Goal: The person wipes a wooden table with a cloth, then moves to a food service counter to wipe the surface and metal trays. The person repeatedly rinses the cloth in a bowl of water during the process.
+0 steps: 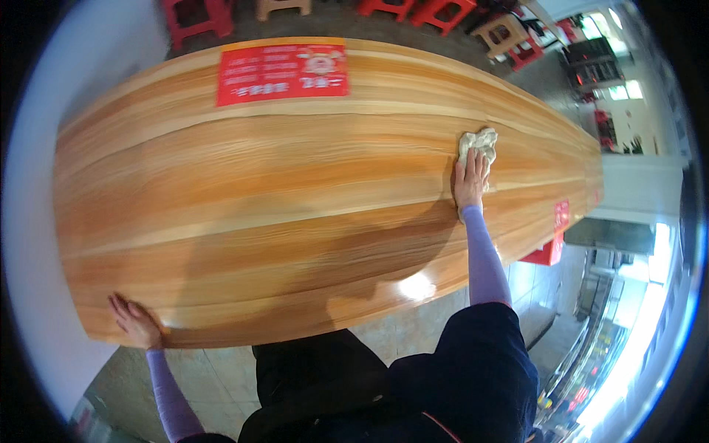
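A long table with a glossy wood-grain top (310,183) spans the view before me. My right hand (471,177) lies flat on a crumpled pale cloth (481,143), pressing it against the tabletop right of the middle. The fingers point away from me, and part of the cloth is hidden beneath the palm. At the near left corner, my left hand (134,323) rests on the table near its edge, fingers apart, holding nothing. Purple sleeves cover both forearms. A red printed sheet (282,73) bearing writing and a cartoon figure lies at the far edge.
A white wall (33,183) adjoins the table's left end. Red stools (198,21) and tan stools (500,34) stand beyond the far edge. At the right near edge are a small red sign (561,216) and a red box (545,253).
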The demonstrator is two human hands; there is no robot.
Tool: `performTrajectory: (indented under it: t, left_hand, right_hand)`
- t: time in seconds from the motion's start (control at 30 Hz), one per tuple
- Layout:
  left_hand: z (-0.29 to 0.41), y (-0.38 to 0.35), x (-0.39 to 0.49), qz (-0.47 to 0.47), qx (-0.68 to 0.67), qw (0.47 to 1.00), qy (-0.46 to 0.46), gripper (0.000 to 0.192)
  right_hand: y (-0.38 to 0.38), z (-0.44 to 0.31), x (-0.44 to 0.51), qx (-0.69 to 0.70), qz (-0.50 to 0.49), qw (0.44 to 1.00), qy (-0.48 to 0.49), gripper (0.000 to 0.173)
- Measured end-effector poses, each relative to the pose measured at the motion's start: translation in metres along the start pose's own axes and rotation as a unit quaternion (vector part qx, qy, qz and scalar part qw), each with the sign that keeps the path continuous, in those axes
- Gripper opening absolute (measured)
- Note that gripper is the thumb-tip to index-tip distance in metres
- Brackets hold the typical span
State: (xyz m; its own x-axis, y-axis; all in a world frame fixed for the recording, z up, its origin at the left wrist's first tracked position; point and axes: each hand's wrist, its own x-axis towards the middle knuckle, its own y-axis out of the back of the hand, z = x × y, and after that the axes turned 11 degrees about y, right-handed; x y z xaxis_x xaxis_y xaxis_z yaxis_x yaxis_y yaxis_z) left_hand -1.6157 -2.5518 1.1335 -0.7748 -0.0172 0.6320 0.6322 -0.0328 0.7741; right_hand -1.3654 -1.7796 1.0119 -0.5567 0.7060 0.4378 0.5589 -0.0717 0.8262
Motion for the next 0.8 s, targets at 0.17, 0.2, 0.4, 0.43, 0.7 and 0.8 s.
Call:
performTrajectory:
  t: [0.17, 0.2, 0.4, 0.43, 0.7, 0.8]
  left_hand:
    - [0.006, 0.029, 0.004, -0.047, -0.026, 0.996, 0.075, 0.05]
    - [0.008, 0.036, 0.004, -0.031, 0.002, 0.998, 0.056, 0.051]
    - [-0.022, 0.056, 0.005, -0.059, -0.015, 0.997, 0.036, 0.058]
    - [-0.04, 0.062, 0.007, -0.024, -0.075, 0.995, 0.059, 0.059]
    - [-0.131, 0.11, 0.02, -0.131, -0.504, 0.849, 0.086, 0.045]
    - [-0.194, 0.119, 0.018, -0.121, -0.501, 0.851, 0.101, 0.04]
  right_hand:
    - [0.012, -0.179, -0.042, 0.056, 0.029, 0.983, 0.171, 0.063]
    - [0.015, -0.217, -0.051, 0.054, 0.054, 0.978, 0.196, 0.064]
    - [0.041, -0.482, -0.097, -0.003, 0.015, 0.979, 0.203, 0.069]
    - [0.04, -0.538, -0.113, 0.033, 0.034, 0.969, 0.243, 0.067]
    - [0.043, -0.847, -0.185, 0.11, -0.017, 0.946, 0.303, 0.059]
    - [0.046, -0.946, -0.207, 0.077, -0.033, 0.94, 0.33, 0.06]
